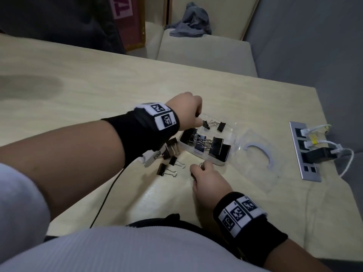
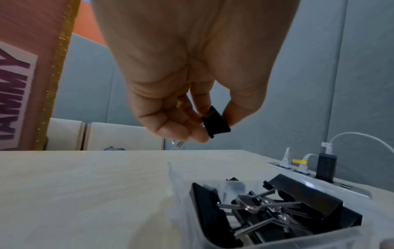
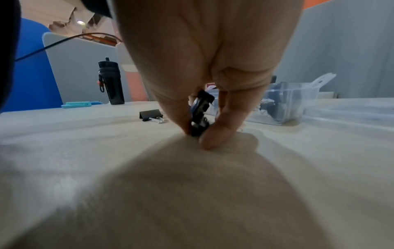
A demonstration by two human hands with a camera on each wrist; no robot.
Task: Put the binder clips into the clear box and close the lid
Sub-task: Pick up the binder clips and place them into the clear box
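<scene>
The clear box [image 1: 230, 134] stands open mid-table with several black binder clips [image 1: 216, 147] inside. Its clear lid [image 1: 257, 154] lies flat to the right. My left hand [image 1: 188, 110] hovers over the box's far left corner and pinches a small black clip [image 2: 216, 123] between thumb and fingertips. My right hand [image 1: 206, 177] is down on the table in front of the box, pinching another black clip [image 3: 200, 111] against the tabletop. Several loose clips [image 1: 170, 161] lie on the table left of the box, partly under my left wrist.
A power strip [image 1: 305, 152] with white cables and a black plug is set in the table at the right. A black cord [image 1: 110, 191] runs from my left wrist toward my body. A black bottle [image 3: 110, 82] stands far left in the right wrist view.
</scene>
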